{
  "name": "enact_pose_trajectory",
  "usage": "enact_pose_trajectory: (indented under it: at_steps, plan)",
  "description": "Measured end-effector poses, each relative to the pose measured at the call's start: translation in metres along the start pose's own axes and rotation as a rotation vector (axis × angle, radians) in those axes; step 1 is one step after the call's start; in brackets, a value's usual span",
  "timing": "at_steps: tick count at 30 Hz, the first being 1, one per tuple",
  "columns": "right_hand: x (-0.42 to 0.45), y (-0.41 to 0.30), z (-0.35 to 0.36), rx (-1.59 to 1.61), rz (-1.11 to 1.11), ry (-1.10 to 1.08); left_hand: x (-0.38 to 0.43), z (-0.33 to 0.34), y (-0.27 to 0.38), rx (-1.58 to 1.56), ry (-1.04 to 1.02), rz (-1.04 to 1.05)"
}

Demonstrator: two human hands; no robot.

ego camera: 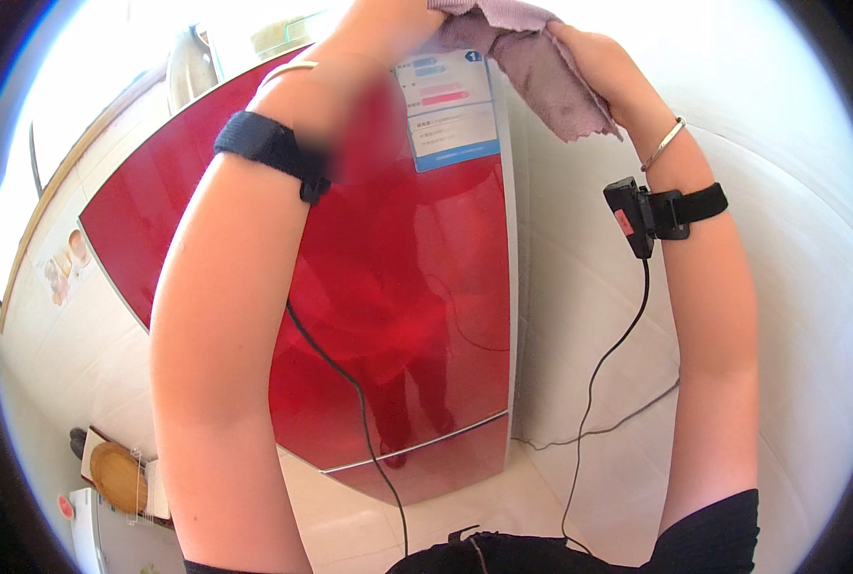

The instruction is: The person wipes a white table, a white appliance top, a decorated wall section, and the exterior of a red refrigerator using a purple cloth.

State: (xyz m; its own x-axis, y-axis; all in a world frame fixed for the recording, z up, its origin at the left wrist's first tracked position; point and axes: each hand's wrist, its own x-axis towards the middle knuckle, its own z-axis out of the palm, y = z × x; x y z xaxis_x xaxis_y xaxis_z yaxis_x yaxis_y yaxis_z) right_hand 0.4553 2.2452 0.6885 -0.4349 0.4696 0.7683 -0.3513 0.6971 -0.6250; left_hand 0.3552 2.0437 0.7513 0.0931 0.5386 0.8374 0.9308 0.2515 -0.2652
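Note:
A mauve ribbed cloth (541,79) with ragged edges stretches between my two hands at the top of the view. My right hand (595,64) grips its right side, and one part of the cloth hangs down beside the wrist. My left hand (387,29) is at the cloth's left end; its fingers are partly cut off by the upper edge and blurred, but it appears to hold the fabric. Below both hands stands a tall, glossy red refrigerator (398,287). A printed energy label (451,115) is stuck on its door, under the cloth.
A white tiled wall (792,301) runs close along the right. Black cables (362,402) hang from straps on both wrists. A grey vase-like object (191,64) stands behind the refrigerator's upper left edge. Lower left are a round wooden board (118,477) and a wire rack (139,495).

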Motion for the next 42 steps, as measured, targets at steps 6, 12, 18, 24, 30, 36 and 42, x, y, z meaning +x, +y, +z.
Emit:
enact_pose_trajectory:
  at_steps: [6,12,18,24,30,36,42]
  plan:
    - [-0.016,0.014,0.002,0.299,0.095,-0.067,-0.008,0.026,0.031,-0.026,0.120,-0.128]
    - [-0.034,0.014,0.015,0.524,-0.098,-0.016,-0.031,0.071,0.043,-0.147,-0.009,0.218]
    - [-0.014,0.052,0.038,-0.176,-0.628,0.360,-0.040,0.065,0.024,0.055,-0.029,0.168]
    - [-0.059,0.081,0.086,-0.162,-0.658,0.394,-0.047,0.073,0.024,-0.066,0.035,0.150]
    - [-0.162,0.124,0.103,-0.370,-0.536,0.368,-0.109,0.095,0.062,0.285,-0.248,0.241]
    - [-0.262,0.174,0.121,-0.359,-0.331,0.276,-0.209,0.139,0.097,0.066,-0.539,0.110]
    - [-0.176,0.136,0.093,-0.242,-0.487,0.206,-0.170,0.122,0.092,0.125,-0.366,-0.093]
